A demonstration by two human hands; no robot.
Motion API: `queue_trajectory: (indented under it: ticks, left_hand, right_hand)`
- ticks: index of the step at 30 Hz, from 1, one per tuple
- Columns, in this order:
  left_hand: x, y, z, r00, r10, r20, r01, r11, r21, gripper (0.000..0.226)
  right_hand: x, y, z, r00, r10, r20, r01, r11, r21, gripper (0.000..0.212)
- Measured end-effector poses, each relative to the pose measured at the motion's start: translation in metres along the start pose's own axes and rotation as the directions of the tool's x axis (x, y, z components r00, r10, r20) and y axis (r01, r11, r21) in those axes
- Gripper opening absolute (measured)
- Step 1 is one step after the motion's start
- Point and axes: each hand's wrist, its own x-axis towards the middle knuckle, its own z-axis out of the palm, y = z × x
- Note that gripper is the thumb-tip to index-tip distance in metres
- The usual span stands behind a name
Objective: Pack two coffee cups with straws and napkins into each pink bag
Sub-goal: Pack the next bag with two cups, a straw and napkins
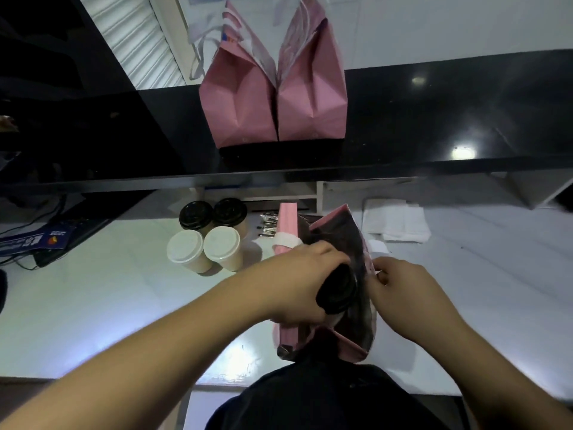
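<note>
- Left hand (305, 283) wrapped round a black-lidded cup (338, 294), held tilted at the mouth of the open pink bag (361, 243).
- Right hand (409, 293) pinching the near right rim of that bag, fingers curled on the paper.
- Open bag standing on the white bench (124, 274), close to the front edge, dark lining showing inside; white handle (286, 240) draped over its left wall.
- Four more cups grouped to the left of the bag: two black-lidded (214, 214) at the back, two white-lidded (204, 246) in front, touching or nearly so.
- Straws (269, 223) in wrappers lying just behind the bag's left side, partly hidden.
- Napkins (397, 221) stacked on the bench to the right, behind the bag.
- Two more pink bags (274, 100) standing side by side, touching, on the black upper shelf (434, 119), tops pulled together; contents not visible.
- Dark keyboard (62, 231) and cables at the far left of the bench.
</note>
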Motion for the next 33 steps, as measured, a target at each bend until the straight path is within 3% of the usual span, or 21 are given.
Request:
queue_trajectory:
  ticks: [3, 9, 22, 27, 33]
  left_hand:
    - [0.018, -0.002, 0.022, 0.996, 0.052, 0.076, -0.062, 0.989, 0.138, 0.069]
    - [0.034, -0.008, 0.046, 0.989, 0.073, 0.13, -0.101, 0.97, 0.222, 0.066]
    - [0.029, -0.014, 0.08, 0.986, 0.104, 0.128, -0.134, 0.957, 0.256, 0.061]
    - [0.026, -0.028, 0.076, 0.978, 0.154, 0.139, -0.176, 0.97, 0.167, 0.082]
    - [0.029, -0.03, 0.083, 0.972, 0.168, 0.167, -0.187, 0.977, 0.105, 0.064]
  right_hand:
    - [-0.001, 0.001, -0.001, 1.0, 0.009, -0.001, -0.009, 1.0, -0.017, 0.029]
    - [-0.003, 0.002, -0.002, 1.0, 0.023, -0.016, -0.023, 1.0, -0.005, 0.022]
    - [-0.005, 0.005, 0.001, 0.999, 0.016, -0.041, -0.017, 1.0, -0.02, 0.022]
    - [-0.004, 0.005, -0.002, 0.999, 0.039, -0.029, -0.039, 0.999, -0.02, 0.022]
    - [0.004, 0.0, -0.002, 0.996, 0.085, -0.006, -0.085, 0.991, -0.101, 0.019]
